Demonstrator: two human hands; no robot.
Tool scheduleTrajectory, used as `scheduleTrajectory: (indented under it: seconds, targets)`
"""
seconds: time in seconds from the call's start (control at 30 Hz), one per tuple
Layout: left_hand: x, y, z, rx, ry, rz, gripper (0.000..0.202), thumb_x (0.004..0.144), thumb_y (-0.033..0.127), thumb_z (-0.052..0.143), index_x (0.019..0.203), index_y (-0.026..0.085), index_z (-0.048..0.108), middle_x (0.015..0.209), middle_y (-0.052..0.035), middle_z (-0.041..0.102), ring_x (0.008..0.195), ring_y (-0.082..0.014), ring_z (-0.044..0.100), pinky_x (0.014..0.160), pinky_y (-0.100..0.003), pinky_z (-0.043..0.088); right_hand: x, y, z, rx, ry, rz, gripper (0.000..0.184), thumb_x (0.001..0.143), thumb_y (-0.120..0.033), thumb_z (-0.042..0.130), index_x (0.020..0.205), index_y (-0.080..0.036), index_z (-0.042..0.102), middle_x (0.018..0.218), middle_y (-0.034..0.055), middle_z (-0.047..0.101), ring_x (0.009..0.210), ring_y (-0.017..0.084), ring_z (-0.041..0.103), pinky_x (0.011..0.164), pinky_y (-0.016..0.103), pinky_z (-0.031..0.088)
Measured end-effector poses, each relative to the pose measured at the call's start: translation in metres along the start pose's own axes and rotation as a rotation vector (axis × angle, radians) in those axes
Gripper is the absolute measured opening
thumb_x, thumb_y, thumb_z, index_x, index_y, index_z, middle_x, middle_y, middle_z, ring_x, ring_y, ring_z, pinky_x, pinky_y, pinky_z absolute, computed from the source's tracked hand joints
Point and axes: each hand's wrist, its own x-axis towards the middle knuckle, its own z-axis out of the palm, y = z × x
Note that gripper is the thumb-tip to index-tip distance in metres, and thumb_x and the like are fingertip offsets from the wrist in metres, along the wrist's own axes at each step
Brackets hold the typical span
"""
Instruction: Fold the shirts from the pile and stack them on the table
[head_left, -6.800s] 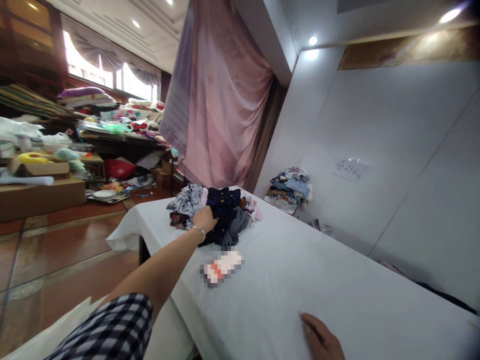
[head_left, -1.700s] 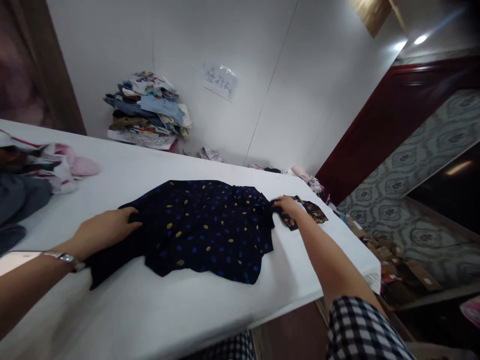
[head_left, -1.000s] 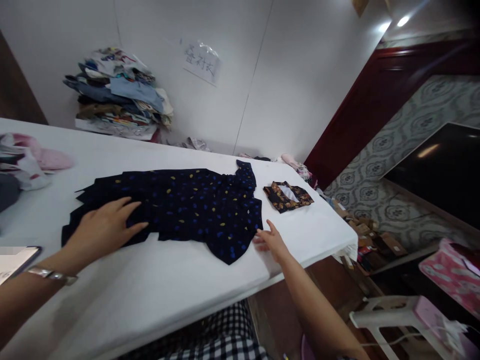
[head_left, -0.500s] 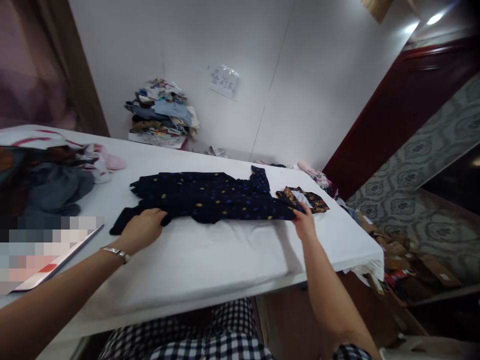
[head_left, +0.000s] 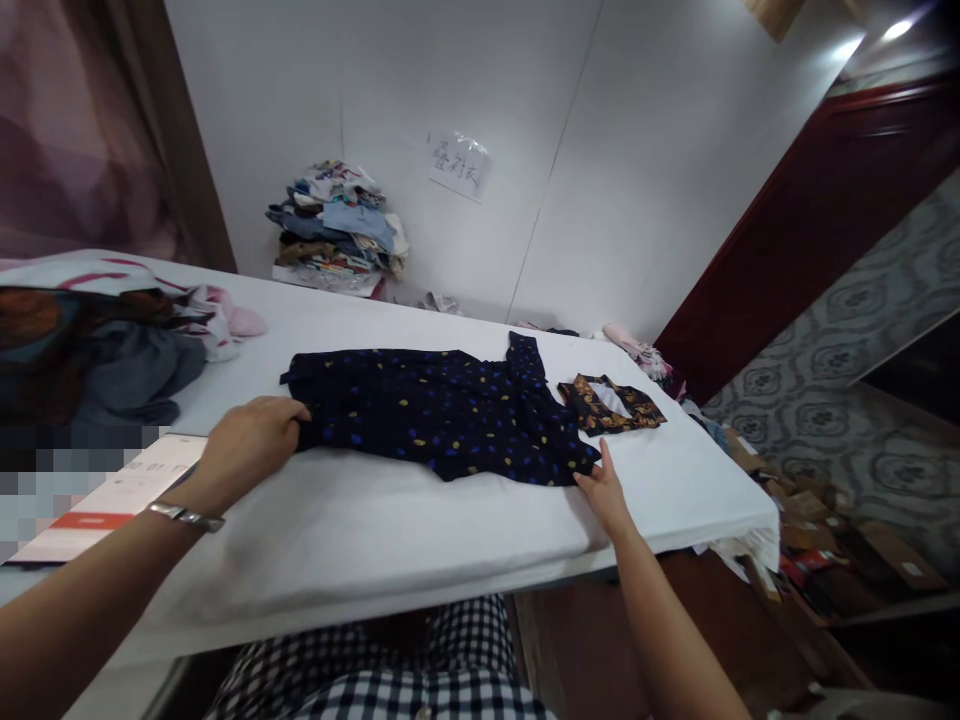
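Note:
A dark navy garment with blue and yellow dots [head_left: 442,412] lies spread flat across the white-covered table [head_left: 420,530]. My left hand [head_left: 244,445], with a bracelet at the wrist, grips the garment's left end, fingers curled over the cloth. My right hand [head_left: 602,487] holds the garment's lower right corner near the table's front edge. A small dark piece of cloth with an orange pattern [head_left: 611,403] lies just right of the garment.
A heap of mixed clothes [head_left: 97,345] sits at the table's left. A card or phone [head_left: 112,495] lies near my left forearm. A stack of folded clothes [head_left: 337,230] stands against the white wall. Boxes and clutter [head_left: 825,560] lie on the floor, right.
The garment was pulled from the heap and laid out on the table. Over the last half second both hands drew its front edge toward me, opening it wider.

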Motion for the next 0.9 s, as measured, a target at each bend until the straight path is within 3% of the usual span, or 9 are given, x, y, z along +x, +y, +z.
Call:
scheduleTrajectory:
  seconds: [0.1, 0.2, 0.3, 0.4, 0.5, 0.57, 0.63, 0.77, 0.9]
  targets:
    - [0.005, 0.004, -0.008, 0.045, 0.028, 0.033, 0.036, 0.078, 0.018, 0.035, 0.091, 0.017, 0.068, 0.100, -0.0094, 0.071, 0.100, -0.0274, 0.063, 0.090, -0.040, 0.047, 0.004, -0.013, 0.003, -0.005, -0.027, -0.070, 0.100, 0.063, -0.032, 0.077, 0.150, -0.021, 0.028, 0.092, 0.0038, 0.073, 0.091, 0.020, 0.066, 0.085, 0.035, 0.052]
    - [0.030, 0.009, -0.030, 0.034, 0.099, -0.038, 0.037, 0.081, 0.021, 0.034, 0.096, 0.017, 0.068, 0.103, -0.0080, 0.070, 0.100, -0.0258, 0.063, 0.088, -0.038, 0.047, 0.032, -0.038, 0.006, 0.103, 0.012, -0.104, 0.092, 0.062, -0.031, 0.078, 0.144, -0.025, 0.038, 0.096, 0.0040, 0.071, 0.088, 0.020, 0.065, 0.078, 0.035, 0.053]
    - [0.078, 0.021, -0.052, -0.016, 0.122, -0.128, 0.042, 0.087, 0.024, 0.030, 0.106, 0.013, 0.066, 0.112, -0.0107, 0.067, 0.107, -0.0285, 0.059, 0.088, -0.043, 0.047, 0.076, -0.064, 0.019, 0.280, 0.120, -0.144, 0.089, 0.063, -0.029, 0.075, 0.142, -0.031, 0.036, 0.104, 0.0028, 0.067, 0.085, 0.018, 0.066, 0.074, 0.034, 0.054]
    - [0.112, 0.048, -0.053, -0.024, 0.189, -0.134, 0.049, 0.087, 0.033, 0.039, 0.128, 0.010, 0.053, 0.134, -0.0168, 0.055, 0.123, -0.0336, 0.048, 0.096, -0.050, 0.041, 0.107, -0.070, 0.039, 0.338, 0.157, -0.019, 0.077, 0.074, -0.031, 0.066, 0.141, -0.040, 0.028, 0.108, -0.0005, 0.066, 0.085, 0.014, 0.067, 0.075, 0.033, 0.054]
    - [0.104, 0.080, -0.029, -0.074, 0.183, 0.037, 0.046, 0.087, 0.039, 0.044, 0.125, 0.017, 0.056, 0.129, -0.0105, 0.060, 0.118, -0.0273, 0.053, 0.097, -0.041, 0.041, 0.105, -0.049, 0.052, 0.262, 0.105, 0.135, 0.077, 0.075, -0.027, 0.067, 0.141, -0.036, 0.029, 0.100, 0.0012, 0.069, 0.084, 0.017, 0.069, 0.073, 0.032, 0.055]
    - [0.082, 0.094, -0.004, -0.123, 0.018, 0.133, 0.036, 0.088, 0.043, 0.042, 0.103, 0.022, 0.067, 0.110, -0.0048, 0.069, 0.101, -0.0229, 0.061, 0.086, -0.034, 0.046, 0.091, -0.028, 0.055, 0.210, 0.048, 0.168, 0.076, 0.071, -0.023, 0.071, 0.138, -0.028, 0.037, 0.094, 0.0035, 0.071, 0.085, 0.019, 0.070, 0.071, 0.031, 0.056]
    - [0.061, 0.099, 0.020, -0.185, -0.162, 0.121, 0.035, 0.087, 0.046, 0.041, 0.090, 0.023, 0.068, 0.100, -0.0032, 0.070, 0.090, -0.0214, 0.064, 0.075, -0.032, 0.047, 0.076, -0.010, 0.055, 0.146, -0.015, 0.188, 0.065, 0.067, -0.021, 0.075, 0.127, -0.020, 0.050, 0.090, 0.0061, 0.073, 0.083, 0.020, 0.070, 0.069, 0.030, 0.055]
    - [0.050, 0.095, 0.053, -0.225, -0.212, 0.040, 0.040, 0.086, 0.048, 0.044, 0.109, 0.022, 0.064, 0.118, -0.0080, 0.064, 0.105, -0.0244, 0.060, 0.079, -0.031, 0.048, 0.063, 0.003, 0.067, 0.038, -0.107, 0.194, 0.040, 0.063, -0.021, 0.077, 0.100, -0.015, 0.064, 0.081, 0.0067, 0.073, 0.068, 0.017, 0.068, 0.063, 0.028, 0.053]
    - [0.065, 0.100, 0.070, -0.163, -0.245, -0.023, 0.049, 0.083, 0.045, 0.051, 0.124, 0.019, 0.055, 0.128, -0.0134, 0.056, 0.111, -0.0265, 0.058, 0.082, -0.032, 0.048, 0.064, 0.003, 0.100, 0.043, -0.232, 0.197, 0.039, 0.059, -0.027, 0.080, 0.094, -0.016, 0.067, 0.078, 0.0061, 0.073, 0.063, 0.016, 0.066, 0.058, 0.028, 0.051]
